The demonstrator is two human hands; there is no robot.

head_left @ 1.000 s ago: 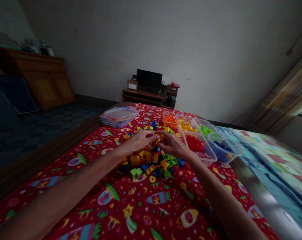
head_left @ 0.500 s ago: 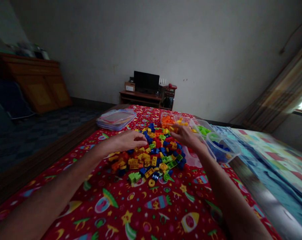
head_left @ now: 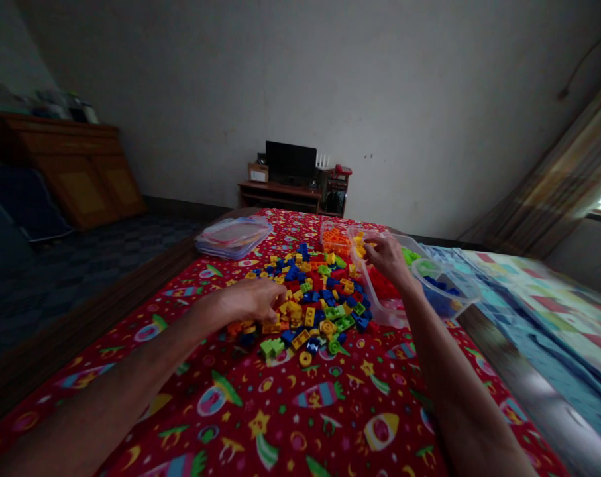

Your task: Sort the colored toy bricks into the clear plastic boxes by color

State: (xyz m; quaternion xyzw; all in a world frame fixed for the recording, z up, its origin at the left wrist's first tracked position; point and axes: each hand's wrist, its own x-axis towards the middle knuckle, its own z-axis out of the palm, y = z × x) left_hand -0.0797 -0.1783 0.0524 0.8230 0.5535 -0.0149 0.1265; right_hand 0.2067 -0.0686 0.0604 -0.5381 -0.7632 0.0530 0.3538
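A loose pile of toy building bricks (head_left: pixel 313 298) in yellow, blue, red, green and orange lies on the red patterned cloth (head_left: pixel 300 411). My left hand (head_left: pixel 258 298) is at the pile's left side, fingers curled down among yellow bricks; what they pinch is hidden. My right hand (head_left: pixel 387 257) hovers over the clear bin of yellow bricks (head_left: pixel 358 244), fingertips pinched together; anything in them is too small to make out. Beneath that hand, red bricks (head_left: pixel 380 285) lie in another clear bin (head_left: pixel 387 314).
Orange bricks (head_left: pixel 334 238), green bricks (head_left: pixel 410 256) and a round tub (head_left: pixel 472 295) with blue bricks stand in the row at right. Stacked clear lids (head_left: pixel 234 237) lie at back left. Behind are a monitor (head_left: pixel 291 162) and a cabinet (head_left: pixel 76 165).
My right hand has moved right and away from the pile's far edge, over the bins. My left hand has lowered slightly into the near left of the pile, its fingers curling down.
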